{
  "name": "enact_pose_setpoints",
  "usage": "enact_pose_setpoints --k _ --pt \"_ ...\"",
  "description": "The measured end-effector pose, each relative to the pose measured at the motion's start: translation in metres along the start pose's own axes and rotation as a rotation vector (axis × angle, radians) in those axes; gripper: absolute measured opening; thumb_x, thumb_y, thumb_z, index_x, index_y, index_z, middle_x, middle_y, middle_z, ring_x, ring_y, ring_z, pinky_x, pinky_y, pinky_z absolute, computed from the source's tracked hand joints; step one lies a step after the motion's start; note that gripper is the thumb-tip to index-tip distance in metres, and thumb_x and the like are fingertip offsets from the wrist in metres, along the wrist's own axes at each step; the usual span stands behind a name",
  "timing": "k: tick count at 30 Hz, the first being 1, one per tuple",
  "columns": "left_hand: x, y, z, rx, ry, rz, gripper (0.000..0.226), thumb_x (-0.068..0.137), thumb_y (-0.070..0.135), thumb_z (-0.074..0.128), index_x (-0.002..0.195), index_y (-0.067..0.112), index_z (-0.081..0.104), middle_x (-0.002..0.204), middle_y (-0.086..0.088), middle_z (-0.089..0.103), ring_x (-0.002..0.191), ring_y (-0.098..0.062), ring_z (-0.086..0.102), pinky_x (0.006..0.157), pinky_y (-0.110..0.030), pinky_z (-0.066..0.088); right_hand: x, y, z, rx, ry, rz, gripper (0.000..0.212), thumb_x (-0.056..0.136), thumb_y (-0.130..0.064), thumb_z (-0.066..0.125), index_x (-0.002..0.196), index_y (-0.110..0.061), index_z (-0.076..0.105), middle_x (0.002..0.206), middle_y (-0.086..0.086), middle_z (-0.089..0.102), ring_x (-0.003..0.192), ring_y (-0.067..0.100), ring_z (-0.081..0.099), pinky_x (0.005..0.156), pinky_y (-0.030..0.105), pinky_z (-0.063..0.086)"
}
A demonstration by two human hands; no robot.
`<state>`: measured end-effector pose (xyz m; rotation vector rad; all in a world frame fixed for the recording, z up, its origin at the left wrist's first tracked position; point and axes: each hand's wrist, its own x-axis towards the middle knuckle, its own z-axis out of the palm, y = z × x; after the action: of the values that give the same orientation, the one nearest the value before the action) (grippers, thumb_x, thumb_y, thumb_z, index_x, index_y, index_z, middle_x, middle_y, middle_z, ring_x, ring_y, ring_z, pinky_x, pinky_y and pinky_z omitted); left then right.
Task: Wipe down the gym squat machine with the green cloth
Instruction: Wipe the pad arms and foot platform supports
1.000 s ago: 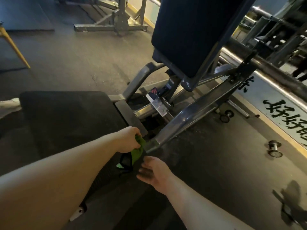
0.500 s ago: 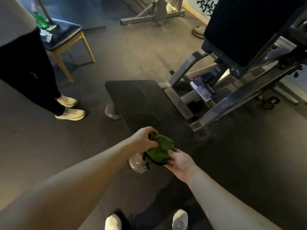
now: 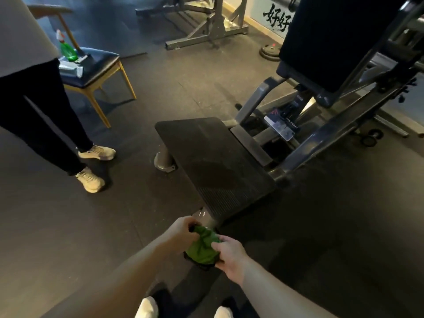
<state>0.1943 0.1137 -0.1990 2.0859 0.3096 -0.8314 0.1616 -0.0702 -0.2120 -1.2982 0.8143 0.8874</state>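
1. Not wiping just now: holding the cloth [image 3: 202,246] bunched in mid-air, near the footplate's [image 3: 213,166] near corner, clear of the machine [image 3: 321,144].
2. Pinching its top edge with the left hand [image 3: 183,230]; gripping its lower side with the right hand [image 3: 229,253], fingers curled.
3. Probably refolding for a fresh face. Cannot tell how much is done; perhaps the footplate, given a faint darker oval there.
4. Soft, crumpled green fabric against hard stuff: flat dark plate ribbed at the near end, grey steel tubing [image 3: 252,101], smooth dark back pad [image 3: 332,37].
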Motion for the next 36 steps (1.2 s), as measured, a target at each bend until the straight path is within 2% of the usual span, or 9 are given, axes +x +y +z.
enact_pose_setpoints --k 5,8,12,15,22,25,29,33,36 --pt "0.022 -0.006 -0.037 -0.032 -0.100 0.070 0.028 0.089 0.013 0.072 0.114 0.024 0.063 0.113 -0.002 0.066 0.100 -0.014 0.066 0.082 -0.025 0.059 -0.005 -0.022 0.029 -0.021 0.059 -0.027 0.034 0.091 -0.018 0.072 0.124 -0.019 0.066 0.113 0.005 0.074 0.104 0.023 0.071 0.094 0.044 0.058" --pt "0.041 0.006 -0.080 -0.067 -0.170 0.150 0.028 0.085 0.008 0.075 0.103 0.027 0.065 0.116 -0.006 0.066 0.104 -0.021 0.067 0.090 -0.038 0.060 -0.016 -0.049 0.058 0.037 0.130 -0.063 0.050 0.083 -0.019 0.081 0.129 -0.016 0.062 0.118 0.009 0.071 0.106 0.027 0.070 0.094 0.048 0.058" --pt "0.056 0.020 -0.129 -0.036 -0.254 0.298 0.036 0.086 0.002 0.072 0.117 0.018 0.065 0.107 -0.004 0.070 0.091 -0.019 0.070 0.069 -0.027 0.059 -0.029 -0.066 0.107 0.088 0.249 -0.111 0.065 0.070 -0.023 0.092 0.126 -0.019 0.059 0.118 0.010 0.070 0.105 0.029 0.070 0.089 0.048 0.060" --pt "0.061 0.026 -0.152 0.024 -0.285 0.394 0.035 0.087 -0.002 0.069 0.118 0.014 0.065 0.100 -0.005 0.072 0.083 -0.016 0.070 0.062 -0.022 0.057 -0.029 -0.067 0.131 0.058 0.368 -0.153 0.053 0.072 -0.026 0.090 0.119 -0.021 0.066 0.113 0.007 0.072 0.104 0.027 0.070 0.095 0.049 0.057" --pt "0.079 0.021 -0.163 0.148 -0.284 0.456 0.030 0.084 0.003 0.073 0.099 0.027 0.066 0.097 -0.008 0.070 0.080 -0.023 0.071 0.065 -0.035 0.062 -0.023 -0.069 0.153 -0.111 0.531 -0.187 0.023 0.087 -0.026 0.078 0.109 -0.020 0.073 0.106 0.004 0.072 0.100 0.021 0.068 0.091 0.031 0.054" --pt "0.108 -0.005 -0.145 0.159 -0.279 0.457 0.029 0.084 0.003 0.076 0.103 0.024 0.068 0.097 -0.012 0.070 0.080 -0.027 0.071 0.067 -0.040 0.063 0.026 -0.043 0.154 -0.055 0.556 -0.155 0.024 0.087 -0.027 0.078 0.109 -0.020 0.073 0.108 0.003 0.071 0.101 0.019 0.067 0.093 0.030 0.053" --pt "0.160 -0.052 -0.119 0.238 -0.325 0.507 0.025 0.088 0.007 0.075 0.103 0.026 0.066 0.100 0.000 0.069 0.084 -0.014 0.069 0.069 -0.027 0.057 0.121 0.001 0.156 0.003 0.642 -0.070 0.049 0.062 -0.046 0.085 0.107 -0.029 0.073 0.118 0.003 0.064 0.107 0.024 0.064 0.096 0.038 0.054" --pt "0.245 -0.125 -0.077 0.260 -0.351 0.548 0.020 0.089 0.008 0.074 0.102 0.022 0.069 0.099 -0.001 0.072 0.084 -0.018 0.071 0.076 -0.036 0.061 0.237 0.050 0.155 0.318 0.642 -0.143 0.019 0.079 -0.014 0.072 0.098 -0.012 0.069 0.109 0.010 0.068 0.097 0.025 0.066 0.089 0.036 0.055" --pt "0.309 -0.184 -0.035 0.260 -0.377 0.596 0.017 0.090 0.007 0.073 0.099 0.022 0.071 0.097 0.003 0.072 0.090 -0.016 0.070 0.080 -0.034 0.059 0.326 0.089 0.146 0.312 0.719 -0.207 0.007 0.077 -0.018 0.068 0.083 -0.019 0.063 0.092 0.004 0.066 0.081 0.019 0.063 0.077 0.032 0.057"
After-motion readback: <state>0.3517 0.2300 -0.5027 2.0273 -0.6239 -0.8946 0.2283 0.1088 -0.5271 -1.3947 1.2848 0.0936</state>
